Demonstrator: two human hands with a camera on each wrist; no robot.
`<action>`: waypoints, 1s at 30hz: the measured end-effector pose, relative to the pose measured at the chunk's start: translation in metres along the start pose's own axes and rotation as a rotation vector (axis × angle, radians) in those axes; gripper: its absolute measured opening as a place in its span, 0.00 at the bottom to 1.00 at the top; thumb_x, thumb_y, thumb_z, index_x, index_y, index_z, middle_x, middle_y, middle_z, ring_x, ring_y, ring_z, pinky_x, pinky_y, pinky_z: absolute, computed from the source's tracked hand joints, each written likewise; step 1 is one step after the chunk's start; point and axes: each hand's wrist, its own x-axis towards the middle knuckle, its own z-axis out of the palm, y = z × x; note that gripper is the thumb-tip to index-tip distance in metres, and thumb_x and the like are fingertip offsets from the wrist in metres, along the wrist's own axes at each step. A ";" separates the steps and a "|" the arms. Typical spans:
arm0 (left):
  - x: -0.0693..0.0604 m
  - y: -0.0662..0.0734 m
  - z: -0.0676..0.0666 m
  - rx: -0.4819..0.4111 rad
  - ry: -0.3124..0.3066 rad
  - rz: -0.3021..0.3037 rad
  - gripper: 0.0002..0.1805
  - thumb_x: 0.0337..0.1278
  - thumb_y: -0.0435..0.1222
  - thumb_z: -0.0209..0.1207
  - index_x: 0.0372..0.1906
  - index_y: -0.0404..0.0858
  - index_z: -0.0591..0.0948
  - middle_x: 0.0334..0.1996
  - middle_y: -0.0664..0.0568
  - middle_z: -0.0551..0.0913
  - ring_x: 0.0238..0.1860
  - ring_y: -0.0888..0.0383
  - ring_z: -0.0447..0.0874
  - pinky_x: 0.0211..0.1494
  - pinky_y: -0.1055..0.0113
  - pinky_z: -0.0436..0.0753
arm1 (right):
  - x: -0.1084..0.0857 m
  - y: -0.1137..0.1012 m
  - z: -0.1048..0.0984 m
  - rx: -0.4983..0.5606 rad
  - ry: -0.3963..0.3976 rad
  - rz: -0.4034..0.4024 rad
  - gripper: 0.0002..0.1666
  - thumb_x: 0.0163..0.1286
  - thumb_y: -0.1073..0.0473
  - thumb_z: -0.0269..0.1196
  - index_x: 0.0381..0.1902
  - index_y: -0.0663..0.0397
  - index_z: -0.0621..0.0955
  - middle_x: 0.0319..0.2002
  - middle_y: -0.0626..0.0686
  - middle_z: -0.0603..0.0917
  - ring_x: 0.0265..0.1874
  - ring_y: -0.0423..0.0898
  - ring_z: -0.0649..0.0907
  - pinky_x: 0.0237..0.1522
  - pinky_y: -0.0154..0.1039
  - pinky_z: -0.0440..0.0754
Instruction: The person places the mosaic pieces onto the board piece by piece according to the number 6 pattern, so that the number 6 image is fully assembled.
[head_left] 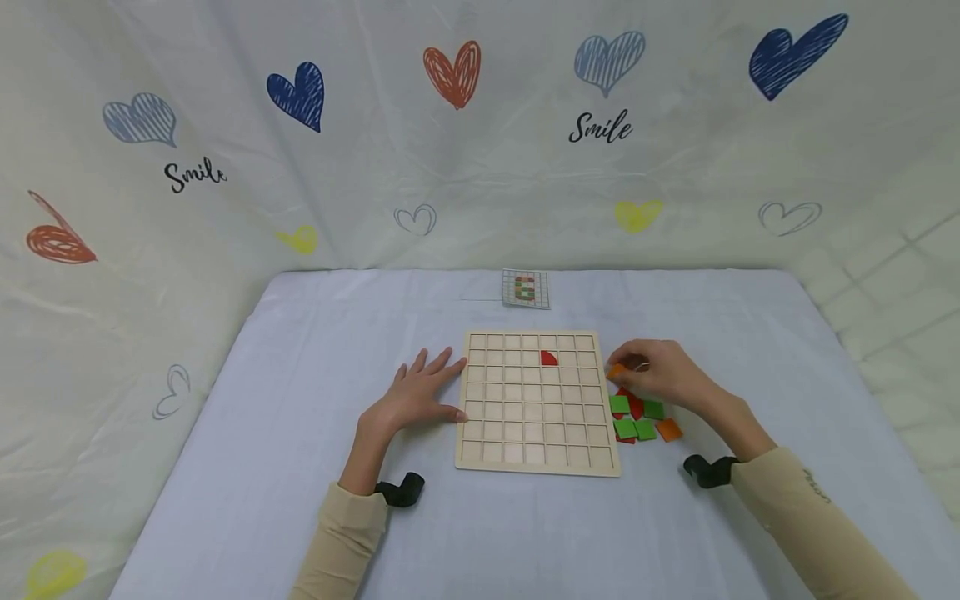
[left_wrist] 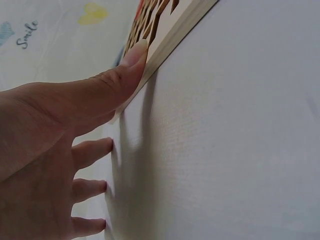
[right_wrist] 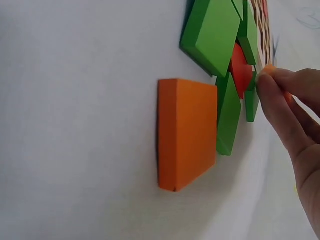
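Observation:
A wooden grid board [head_left: 532, 408] lies flat on the table, with one red quarter-round tile [head_left: 549, 358] in a cell of its upper part. My left hand [head_left: 414, 398] is spread at the board's left side, the thumb and a fingertip touching its edge. At the right edge my right hand [head_left: 663, 371] pinches an orange tile [head_left: 617, 372] between thumb and fingers. Just below that hand is a loose pile of green tiles [head_left: 645, 429] and red tiles [head_left: 635, 406]. Another orange tile [right_wrist: 192, 132] lies at the near side of the pile.
A small printed card [head_left: 526, 289] with a coloured figure on a grid lies behind the board. White cloth covers the table [head_left: 337, 333]. A white curtain [head_left: 517, 167] with hearts hangs behind it. Black camera mounts [head_left: 405, 490] sit at both wrists.

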 end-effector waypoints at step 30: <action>0.003 -0.001 0.001 -0.010 -0.004 -0.004 0.51 0.56 0.55 0.71 0.82 0.51 0.60 0.84 0.49 0.49 0.84 0.36 0.35 0.80 0.32 0.42 | 0.023 -0.014 0.012 0.217 -0.022 0.113 0.18 0.69 0.57 0.70 0.55 0.55 0.86 0.50 0.55 0.88 0.45 0.48 0.85 0.49 0.35 0.82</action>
